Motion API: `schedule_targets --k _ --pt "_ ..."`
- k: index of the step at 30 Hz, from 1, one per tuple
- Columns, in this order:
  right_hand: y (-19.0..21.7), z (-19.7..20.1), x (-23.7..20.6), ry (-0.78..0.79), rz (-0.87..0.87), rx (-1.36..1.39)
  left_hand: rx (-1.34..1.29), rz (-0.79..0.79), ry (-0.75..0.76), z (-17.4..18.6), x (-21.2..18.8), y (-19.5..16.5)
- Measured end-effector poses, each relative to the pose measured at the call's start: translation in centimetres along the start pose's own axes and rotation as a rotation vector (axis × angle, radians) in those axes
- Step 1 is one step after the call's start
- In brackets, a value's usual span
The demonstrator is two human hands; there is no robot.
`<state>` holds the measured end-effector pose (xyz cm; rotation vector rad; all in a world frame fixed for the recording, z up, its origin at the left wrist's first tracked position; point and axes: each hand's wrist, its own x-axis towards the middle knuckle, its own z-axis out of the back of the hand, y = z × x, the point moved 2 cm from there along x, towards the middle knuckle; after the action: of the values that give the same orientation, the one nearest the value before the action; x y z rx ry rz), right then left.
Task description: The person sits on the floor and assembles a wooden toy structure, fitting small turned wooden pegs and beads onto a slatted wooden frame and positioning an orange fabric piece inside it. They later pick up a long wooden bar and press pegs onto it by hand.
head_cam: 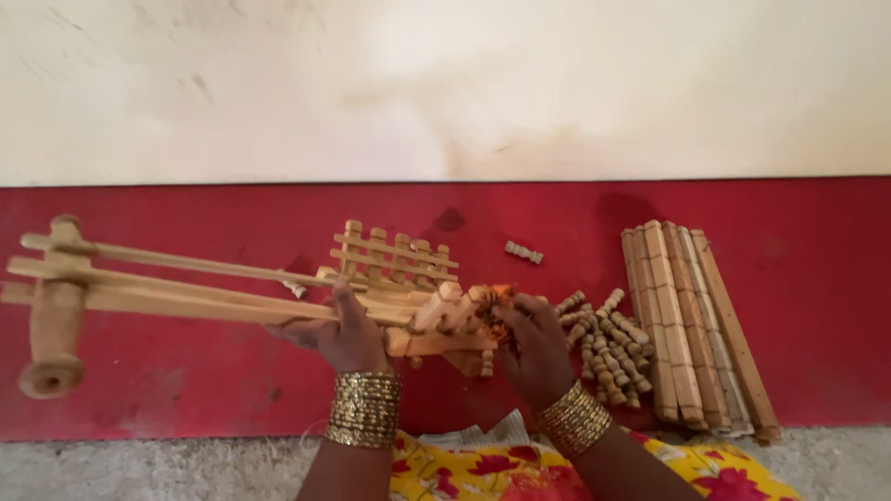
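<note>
A long wooden frame of thin sticks (176, 283), with a turned wooden roller (54, 311) across its left end, stretches from the far left to the middle. My left hand (339, 329) grips this frame from below near its right end. A small picket-like wooden rail piece (390, 252) sits at that end. My right hand (534, 343) rests at the frame's block end, fingers closed on a small wooden piece with an orange scrap (499, 299) beside it. Both wrists wear gold bangles.
A heap of several small turned wooden pegs (608, 348) lies right of my right hand. Further right is a stack of long flat wooden slats (691, 325). One loose peg (523, 252) lies on the red floor band (186, 371). A pale wall rises behind.
</note>
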<state>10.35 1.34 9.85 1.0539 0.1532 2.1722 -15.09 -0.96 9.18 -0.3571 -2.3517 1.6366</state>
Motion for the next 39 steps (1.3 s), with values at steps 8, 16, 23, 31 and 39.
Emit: schedule_targets --k 8,16,23,31,39 --pt "2.2 -2.0 -2.4 0.300 0.104 0.312 -0.040 0.069 0.005 -0.5 -0.5 -1.4" --pt "1.1 -1.6 -0.5 0.262 0.012 0.175 0.111 -0.122 0.044 0.4 -0.6 1.5" --pt "2.8 0.8 0.2 0.224 0.006 0.238 -0.074 0.107 0.013 -0.1 -0.6 -0.6" --pt "5.7 -1.3 -0.2 0.432 -0.161 0.190 -0.102 -0.040 0.082 -0.1 -1.0 -1.2" --pt "3.9 1.9 0.2 0.413 -0.240 0.235 -0.029 0.004 0.075 -0.3 -0.8 -1.4"
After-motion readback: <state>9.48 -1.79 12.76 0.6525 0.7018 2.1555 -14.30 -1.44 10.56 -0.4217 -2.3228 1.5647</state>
